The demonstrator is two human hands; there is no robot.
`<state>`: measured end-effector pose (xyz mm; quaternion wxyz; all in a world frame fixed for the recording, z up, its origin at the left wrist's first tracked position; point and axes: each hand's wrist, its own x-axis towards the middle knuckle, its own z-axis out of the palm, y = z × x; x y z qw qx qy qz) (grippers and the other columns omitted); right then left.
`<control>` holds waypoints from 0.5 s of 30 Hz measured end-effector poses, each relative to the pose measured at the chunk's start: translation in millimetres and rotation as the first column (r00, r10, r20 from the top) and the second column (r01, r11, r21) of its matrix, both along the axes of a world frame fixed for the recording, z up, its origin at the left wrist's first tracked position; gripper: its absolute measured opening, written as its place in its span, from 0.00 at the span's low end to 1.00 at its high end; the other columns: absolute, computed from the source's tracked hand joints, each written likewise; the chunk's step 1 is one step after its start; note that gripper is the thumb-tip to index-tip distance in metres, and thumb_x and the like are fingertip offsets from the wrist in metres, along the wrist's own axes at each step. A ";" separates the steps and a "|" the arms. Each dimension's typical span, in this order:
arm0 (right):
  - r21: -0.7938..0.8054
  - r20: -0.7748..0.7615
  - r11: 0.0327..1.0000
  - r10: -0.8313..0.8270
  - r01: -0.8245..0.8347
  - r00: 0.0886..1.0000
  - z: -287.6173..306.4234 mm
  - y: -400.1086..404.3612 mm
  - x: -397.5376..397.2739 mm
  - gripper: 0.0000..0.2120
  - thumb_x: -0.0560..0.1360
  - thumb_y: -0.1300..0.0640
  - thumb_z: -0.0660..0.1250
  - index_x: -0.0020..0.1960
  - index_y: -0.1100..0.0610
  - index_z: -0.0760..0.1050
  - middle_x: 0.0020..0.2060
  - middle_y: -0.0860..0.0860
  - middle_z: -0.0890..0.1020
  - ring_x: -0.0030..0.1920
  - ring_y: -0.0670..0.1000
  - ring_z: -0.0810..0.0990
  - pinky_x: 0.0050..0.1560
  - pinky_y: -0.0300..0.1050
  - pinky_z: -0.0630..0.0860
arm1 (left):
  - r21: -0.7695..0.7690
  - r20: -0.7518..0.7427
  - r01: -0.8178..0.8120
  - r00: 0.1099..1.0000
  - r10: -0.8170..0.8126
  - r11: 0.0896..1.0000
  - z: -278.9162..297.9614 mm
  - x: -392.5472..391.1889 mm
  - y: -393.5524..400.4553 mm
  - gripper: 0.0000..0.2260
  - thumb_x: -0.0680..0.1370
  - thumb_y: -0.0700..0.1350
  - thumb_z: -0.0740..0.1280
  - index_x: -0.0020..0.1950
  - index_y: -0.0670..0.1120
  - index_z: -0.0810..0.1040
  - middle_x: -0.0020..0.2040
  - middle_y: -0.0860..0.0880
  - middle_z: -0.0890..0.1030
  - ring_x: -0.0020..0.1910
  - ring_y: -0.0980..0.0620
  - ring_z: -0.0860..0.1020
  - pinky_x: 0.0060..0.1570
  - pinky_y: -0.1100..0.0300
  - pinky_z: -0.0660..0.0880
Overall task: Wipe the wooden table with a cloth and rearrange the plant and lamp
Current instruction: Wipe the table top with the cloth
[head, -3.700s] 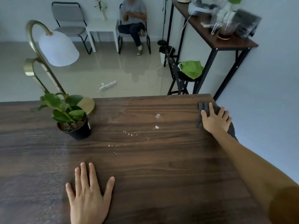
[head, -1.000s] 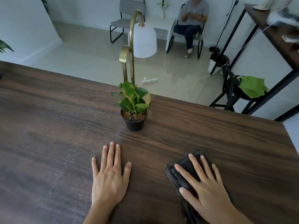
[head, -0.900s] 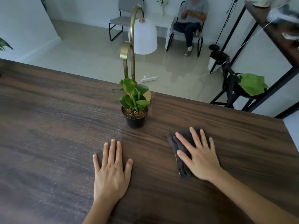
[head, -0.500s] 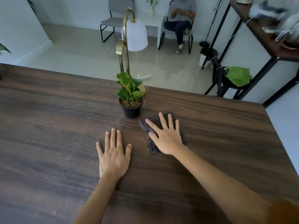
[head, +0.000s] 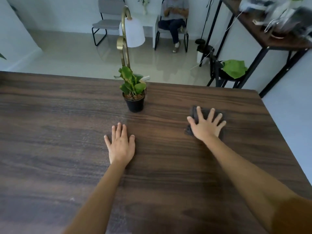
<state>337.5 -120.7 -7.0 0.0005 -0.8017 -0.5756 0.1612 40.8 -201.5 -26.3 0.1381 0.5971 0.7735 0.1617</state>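
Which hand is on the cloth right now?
The right hand, pressed flat on the dark cloth right of the potted plant. The left hand lies flat on bare wooden table.

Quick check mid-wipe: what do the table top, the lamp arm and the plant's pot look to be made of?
Table: dark wood or wood-look laminate, matte, with a streaky grain; which one is unclear. Lamp arm: metal with a polished brass-coloured finish, shiny highlights along the curve. Pot: probably thin black plastic, plain and slightly glossy.
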 end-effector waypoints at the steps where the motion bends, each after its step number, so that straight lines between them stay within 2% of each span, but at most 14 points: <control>1: 0.016 -0.010 0.990 0.141 -0.140 0.990 -5.5 -15.0 -32.9 0.36 0.72 0.25 0.39 0.77 0.37 0.41 0.79 0.57 0.41 0.76 0.68 0.39 0.72 0.71 0.38 | 0.051 0.074 -0.021 0.997 0.017 0.998 1.7 0.3 -0.6 0.24 0.81 0.51 0.53 0.76 0.45 0.58 0.78 0.49 0.56 0.78 0.50 0.47 0.73 0.43 0.39; 3: 0.110 -0.025 0.909 0.406 -0.402 0.913 -16.5 -77.9 -89.3 0.33 0.74 0.28 0.45 0.77 0.36 0.45 0.79 0.57 0.45 0.77 0.67 0.42 0.72 0.72 0.40 | 0.133 0.287 -0.074 0.957 0.033 0.988 1.5 -3.2 -4.0 0.21 0.81 0.47 0.55 0.74 0.45 0.64 0.76 0.48 0.64 0.77 0.51 0.54 0.74 0.47 0.39; 4: 0.172 -0.026 0.854 0.502 -0.491 0.864 -19.5 -117.6 -107.1 0.32 0.75 0.30 0.48 0.77 0.36 0.49 0.79 0.57 0.47 0.77 0.68 0.44 0.72 0.73 0.42 | 0.141 0.423 -0.108 0.905 0.039 0.984 2.8 -6.3 -6.8 0.19 0.81 0.46 0.55 0.73 0.46 0.66 0.74 0.48 0.66 0.76 0.50 0.57 0.75 0.50 0.41; 6: 0.248 -0.048 0.727 0.670 -0.641 0.741 -19.5 -192.2 -109.9 0.28 0.77 0.32 0.49 0.76 0.34 0.50 0.80 0.54 0.48 0.78 0.65 0.43 0.72 0.72 0.42 | 0.118 0.650 -0.192 0.757 0.070 0.974 11.9 -13.9 -13.6 0.18 0.81 0.46 0.56 0.71 0.48 0.69 0.72 0.48 0.70 0.74 0.49 0.62 0.75 0.52 0.50; 7: 0.257 -0.049 0.683 0.716 -0.684 0.696 -17.6 -221.4 -93.9 0.27 0.78 0.33 0.49 0.75 0.33 0.49 0.80 0.51 0.47 0.78 0.62 0.41 0.74 0.69 0.40 | 0.104 0.685 -0.209 0.724 0.083 0.972 17.5 -15.5 -18.3 0.18 0.81 0.46 0.56 0.71 0.49 0.69 0.71 0.47 0.70 0.72 0.49 0.65 0.74 0.53 0.55; 9: 0.272 -0.040 0.672 0.723 -0.689 0.690 -15.2 -262.0 -36.3 0.27 0.77 0.32 0.49 0.74 0.30 0.47 0.79 0.46 0.46 0.78 0.59 0.41 0.75 0.62 0.38 | 0.102 0.598 -0.150 0.799 0.060 0.983 26.4 -8.3 -33.8 0.18 0.82 0.45 0.57 0.72 0.48 0.69 0.71 0.46 0.70 0.71 0.48 0.66 0.71 0.57 0.59; 11: 0.245 0.004 0.764 0.615 -0.597 0.789 -12.9 -277.9 33.0 0.27 0.75 0.28 0.46 0.73 0.28 0.46 0.79 0.44 0.45 0.79 0.59 0.43 0.74 0.57 0.39 | 0.139 0.408 0.004 0.911 -0.061 0.990 28.9 11.9 -56.7 0.18 0.81 0.44 0.57 0.72 0.45 0.68 0.73 0.45 0.69 0.73 0.47 0.63 0.73 0.52 0.57; 13: 0.168 0.065 0.902 0.393 -0.398 0.917 -11.6 -262.6 93.2 0.30 0.72 0.25 0.42 0.73 0.27 0.44 0.79 0.44 0.44 0.79 0.58 0.43 0.76 0.58 0.43 | 0.163 0.236 0.134 0.957 -0.171 0.977 25.6 39.1 -84.3 0.19 0.81 0.44 0.57 0.72 0.43 0.66 0.74 0.44 0.66 0.76 0.45 0.58 0.74 0.44 0.53; 15: 0.118 0.091 0.982 0.135 -0.145 0.987 -8.0 -219.8 126.8 0.34 0.70 0.24 0.40 0.75 0.30 0.45 0.80 0.50 0.46 0.78 0.62 0.44 0.75 0.64 0.46 | 0.121 0.133 0.183 0.971 -0.199 0.976 20.8 67.3 -109.5 0.21 0.81 0.46 0.56 0.74 0.44 0.63 0.77 0.46 0.61 0.77 0.47 0.53 0.74 0.43 0.50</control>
